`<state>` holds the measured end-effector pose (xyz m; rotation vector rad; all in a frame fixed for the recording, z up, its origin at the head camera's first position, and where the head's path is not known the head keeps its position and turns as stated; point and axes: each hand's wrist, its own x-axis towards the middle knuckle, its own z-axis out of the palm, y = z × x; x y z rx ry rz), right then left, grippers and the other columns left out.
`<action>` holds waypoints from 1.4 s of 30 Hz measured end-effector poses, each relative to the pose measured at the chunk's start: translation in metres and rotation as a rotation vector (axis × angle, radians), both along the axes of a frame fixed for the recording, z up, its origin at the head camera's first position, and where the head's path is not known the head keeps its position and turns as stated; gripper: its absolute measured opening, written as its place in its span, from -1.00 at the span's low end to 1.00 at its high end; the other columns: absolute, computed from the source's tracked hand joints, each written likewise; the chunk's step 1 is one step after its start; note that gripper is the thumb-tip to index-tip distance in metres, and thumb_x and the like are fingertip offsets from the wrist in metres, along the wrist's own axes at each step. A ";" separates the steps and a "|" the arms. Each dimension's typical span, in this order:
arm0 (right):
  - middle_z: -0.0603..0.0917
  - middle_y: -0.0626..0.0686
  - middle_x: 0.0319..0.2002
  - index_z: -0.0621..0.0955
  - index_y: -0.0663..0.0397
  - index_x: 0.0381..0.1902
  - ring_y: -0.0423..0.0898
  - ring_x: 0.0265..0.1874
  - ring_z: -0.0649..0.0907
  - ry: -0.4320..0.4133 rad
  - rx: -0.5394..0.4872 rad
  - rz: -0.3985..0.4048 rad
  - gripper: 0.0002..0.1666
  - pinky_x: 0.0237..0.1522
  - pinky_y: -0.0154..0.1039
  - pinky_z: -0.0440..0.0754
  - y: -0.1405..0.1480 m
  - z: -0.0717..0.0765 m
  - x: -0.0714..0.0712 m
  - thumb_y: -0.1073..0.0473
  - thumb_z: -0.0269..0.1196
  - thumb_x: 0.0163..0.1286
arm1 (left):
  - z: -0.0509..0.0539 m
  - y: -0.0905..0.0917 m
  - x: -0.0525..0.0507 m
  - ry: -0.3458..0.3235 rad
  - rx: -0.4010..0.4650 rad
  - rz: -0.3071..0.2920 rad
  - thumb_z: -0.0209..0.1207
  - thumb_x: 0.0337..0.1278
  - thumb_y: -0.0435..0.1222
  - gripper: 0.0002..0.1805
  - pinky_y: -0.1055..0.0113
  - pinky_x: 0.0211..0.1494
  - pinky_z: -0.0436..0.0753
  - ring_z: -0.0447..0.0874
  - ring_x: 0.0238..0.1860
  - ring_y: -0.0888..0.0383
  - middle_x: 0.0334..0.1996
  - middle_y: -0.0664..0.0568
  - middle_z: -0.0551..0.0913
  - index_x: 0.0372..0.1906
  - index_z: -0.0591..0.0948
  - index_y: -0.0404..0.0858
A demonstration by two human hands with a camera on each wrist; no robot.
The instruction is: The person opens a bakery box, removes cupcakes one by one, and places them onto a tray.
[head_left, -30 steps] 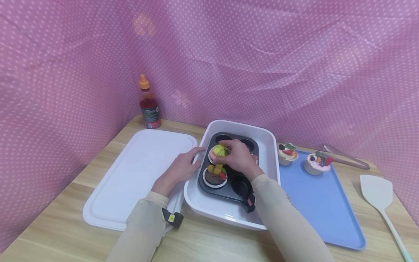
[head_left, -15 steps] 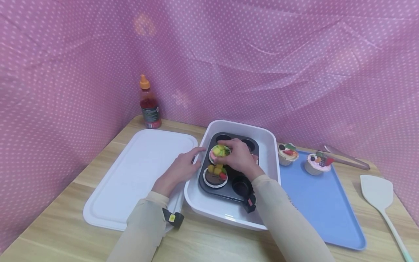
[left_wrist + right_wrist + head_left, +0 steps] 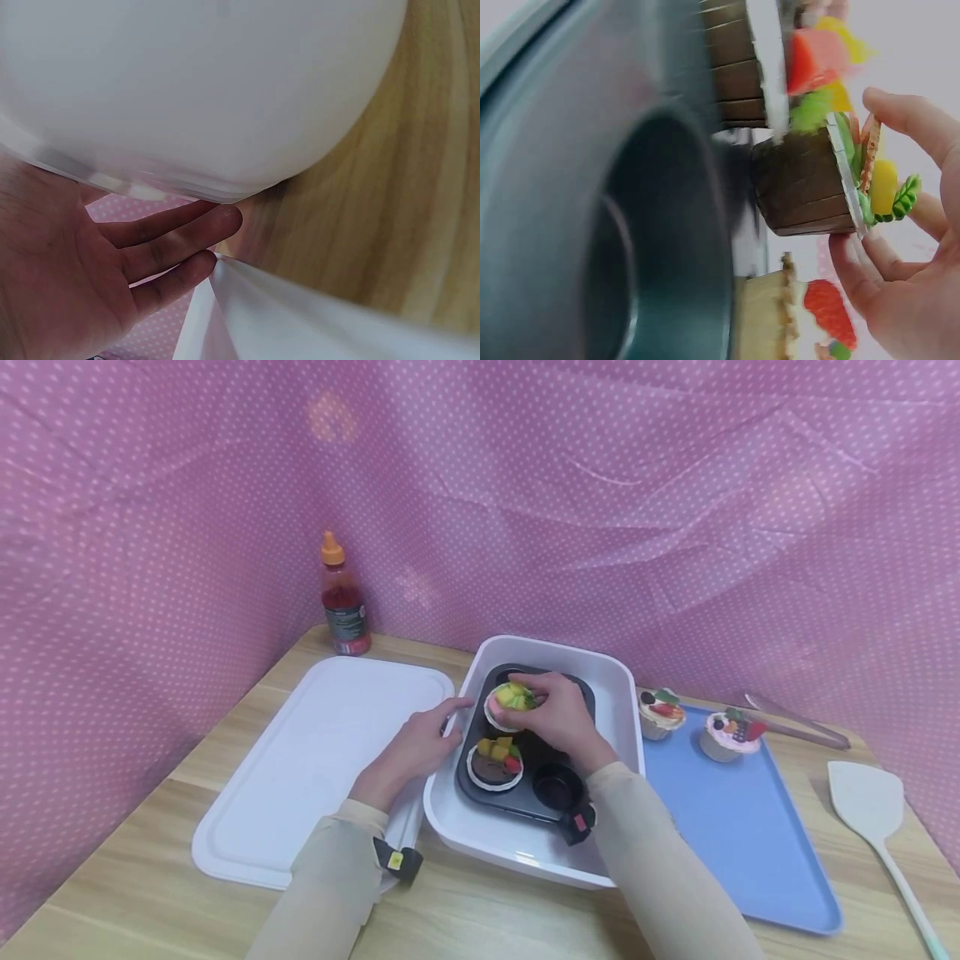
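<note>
My right hand pinches a toy cupcake with pink icing and yellow fruit, thumb and fingers around its top. In the right wrist view its brown wrapper is raised out of the dark muffin tin. A chocolate cupcake with fruit sits in the near left cup. Another pale cupcake with red topping shows in the right wrist view; my hand hides it from the head view. My left hand touches the left side of the white basin, fingers extended along its outer wall.
Left of the basin lies a white board, with a sauce bottle behind it. On the right are a blue tray, a cream-topped cupcake, a pink-topped cupcake, tongs and a white spatula.
My right hand has lifted the yellow-fruit cupcake from its cup, moving slightly up and to the right. My left hand has stayed at the basin's side.
</note>
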<state>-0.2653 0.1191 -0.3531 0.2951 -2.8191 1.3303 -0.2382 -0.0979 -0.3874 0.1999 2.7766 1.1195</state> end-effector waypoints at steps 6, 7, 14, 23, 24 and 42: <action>0.64 0.06 0.13 0.66 -0.14 0.23 0.01 0.03 0.56 0.003 -0.057 0.004 -0.22 0.12 -0.02 0.61 0.007 0.005 0.003 -0.18 0.57 0.02 | 0.002 0.002 0.001 -0.031 -0.005 0.016 0.01 0.46 -0.15 -0.45 -0.12 0.35 0.51 0.56 0.28 -0.08 0.32 -0.13 0.55 0.48 0.34 0.19; 0.65 0.07 0.14 0.66 -0.13 0.24 0.01 0.04 0.57 0.009 -0.062 0.006 -0.22 0.12 -0.01 0.61 0.008 0.005 0.004 -0.16 0.57 0.02 | 0.002 0.002 0.001 -0.034 -0.006 0.018 0.01 0.46 -0.14 -0.45 -0.12 0.35 0.51 0.56 0.28 -0.08 0.32 -0.13 0.55 0.48 0.34 0.19; 0.66 0.07 0.20 0.65 -0.07 0.24 0.06 0.09 0.62 0.037 -0.091 0.010 -0.23 0.19 0.03 0.61 0.014 0.011 0.010 -0.12 0.56 0.05 | 0.002 0.002 0.002 -0.040 0.009 0.026 0.01 0.46 -0.15 -0.45 -0.13 0.38 0.49 0.53 0.33 -0.09 0.36 -0.12 0.53 0.49 0.34 0.19; 0.65 0.05 0.24 0.63 -0.10 0.28 0.08 0.11 0.63 0.046 -0.105 -0.008 -0.23 0.16 0.01 0.61 0.028 0.015 0.017 -0.10 0.55 0.08 | 0.001 0.001 0.002 -0.035 0.020 0.026 0.01 0.46 -0.15 -0.45 -0.13 0.40 0.47 0.51 0.36 -0.09 0.38 -0.11 0.51 0.49 0.34 0.17; 0.65 0.05 0.24 0.63 -0.10 0.27 0.08 0.09 0.64 0.049 -0.112 -0.009 -0.23 0.14 -0.02 0.62 0.029 0.015 0.017 -0.09 0.55 0.08 | 0.001 0.002 0.002 -0.034 0.020 0.026 0.01 0.46 -0.15 -0.45 -0.13 0.41 0.46 0.50 0.37 -0.09 0.38 -0.11 0.51 0.49 0.34 0.17; 0.72 0.08 0.14 0.65 0.01 0.24 0.04 -0.03 0.65 0.117 -0.138 -0.011 -0.26 -0.01 -0.15 0.61 0.034 0.022 0.024 0.01 0.56 0.08 | -0.002 0.000 0.000 -0.004 0.018 0.019 0.02 0.44 -0.18 -0.46 -0.12 0.40 0.47 0.53 0.33 -0.08 0.36 -0.12 0.53 0.47 0.37 0.14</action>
